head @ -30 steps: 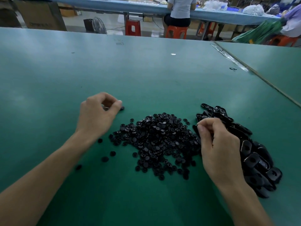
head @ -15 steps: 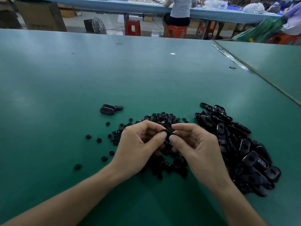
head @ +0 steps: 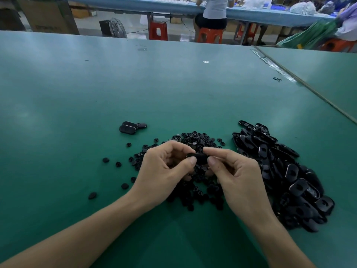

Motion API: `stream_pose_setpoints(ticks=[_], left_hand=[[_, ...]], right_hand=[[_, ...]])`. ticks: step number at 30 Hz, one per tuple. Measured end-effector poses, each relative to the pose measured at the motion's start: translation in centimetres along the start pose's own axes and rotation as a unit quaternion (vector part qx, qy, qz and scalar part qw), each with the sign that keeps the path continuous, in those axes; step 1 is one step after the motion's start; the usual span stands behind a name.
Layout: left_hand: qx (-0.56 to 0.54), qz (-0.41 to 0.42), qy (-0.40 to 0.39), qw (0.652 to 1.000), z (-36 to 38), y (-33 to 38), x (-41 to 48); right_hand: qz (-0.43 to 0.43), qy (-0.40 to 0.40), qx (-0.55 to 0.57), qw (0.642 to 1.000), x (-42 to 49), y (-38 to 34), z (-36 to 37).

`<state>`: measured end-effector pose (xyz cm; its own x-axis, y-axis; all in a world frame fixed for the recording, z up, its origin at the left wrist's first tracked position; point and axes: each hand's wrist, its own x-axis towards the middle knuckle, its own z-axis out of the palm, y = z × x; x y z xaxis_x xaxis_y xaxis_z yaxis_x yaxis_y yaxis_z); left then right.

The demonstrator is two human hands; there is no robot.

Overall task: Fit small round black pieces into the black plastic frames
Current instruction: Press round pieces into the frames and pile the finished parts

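Smooth green table (head: pixel 173 93); left hand (head: pixel 164 171), right hand (head: pixel 237 176), fingers (head: pixel 190 161) tight on oblong black frame (head: pixel 199 157).

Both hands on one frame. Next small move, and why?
Likely squeeze to seat the round piece: the left hand and right hand both pinch one black frame between them, above the pile of round pieces. The piece itself is hidden.

Left hand (head: pixel 164 171), right hand (head: pixel 234 178) pinch black frame (head: pixel 199 156) over round pieces (head: pixel 195 138)

Glossy black plastic frames (head: pixel 293 176), matt black round pieces (head: pixel 195 140), smooth green tabletop (head: pixel 173 89)
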<state>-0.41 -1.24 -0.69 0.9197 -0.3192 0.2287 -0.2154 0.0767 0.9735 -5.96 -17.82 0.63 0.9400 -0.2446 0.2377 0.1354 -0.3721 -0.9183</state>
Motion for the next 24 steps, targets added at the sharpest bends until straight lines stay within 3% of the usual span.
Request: stream_pose_setpoints(ticks=[3,7,11,19,24], left_hand=[[-0.048,-0.008,0.040,0.998,0.0,-0.1,0.2],[-0.075,-0.027,0.089,0.993,-0.2,-0.3,0.6],[-0.106,-0.039,0.097,0.989,-0.3,-0.1,0.8],[-0.095,-0.036,0.091,0.991,-0.2,-0.1,0.7],[-0.088,-0.034,0.083,0.992,-0.3,-0.2,0.7]], right_hand=[[-0.036,0.017,-0.083,0.996,-0.3,-0.1,0.1],[-0.089,-0.061,-0.249,0.962,-0.6,-0.2,0.3],[-0.096,-0.115,-0.315,0.937,-0.7,-0.4,0.7],[-0.086,-0.109,-0.304,0.943,-0.8,-0.5,1.1],[-0.068,-0.083,-0.219,0.970,-0.9,-0.5,1.2]])
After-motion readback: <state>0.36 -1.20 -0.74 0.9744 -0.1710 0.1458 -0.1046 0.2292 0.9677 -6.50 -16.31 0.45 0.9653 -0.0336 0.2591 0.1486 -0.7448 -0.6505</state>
